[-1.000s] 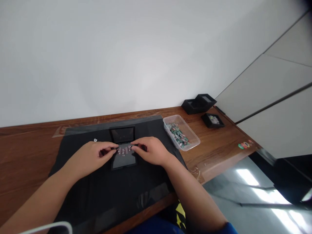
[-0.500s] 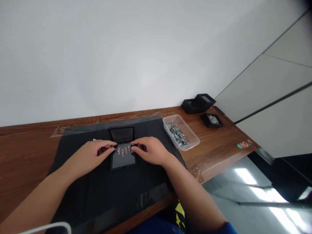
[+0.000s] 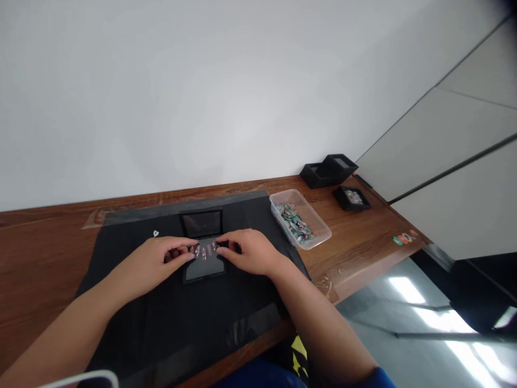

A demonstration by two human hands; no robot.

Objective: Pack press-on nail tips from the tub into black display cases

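Observation:
A small black hinged display case (image 3: 203, 268) lies open on a black mat (image 3: 169, 318), its lid (image 3: 202, 223) tilted up at the back. Several small shiny beads (image 3: 204, 251) sit in a row on its pale inner pad. My left hand (image 3: 155, 261) rests at the case's left edge, fingers curled and pinched near the leftmost bead. My right hand (image 3: 248, 250) rests at the right edge, fingertips pinched by the rightmost bead. What either pinch holds is too small to make out.
A clear plastic tub (image 3: 301, 220) of green and silver pieces stands right of the mat. Further right are black open boxes (image 3: 328, 170) and a small black tray (image 3: 352, 198). Coloured stickers (image 3: 405, 238) lie near the wooden desk's right edge. A tiny white piece (image 3: 155, 233) lies on the mat.
Both hands stay at the case with only small finger shifts; the left fingers moved slightly toward the beads. The view drifted a little.

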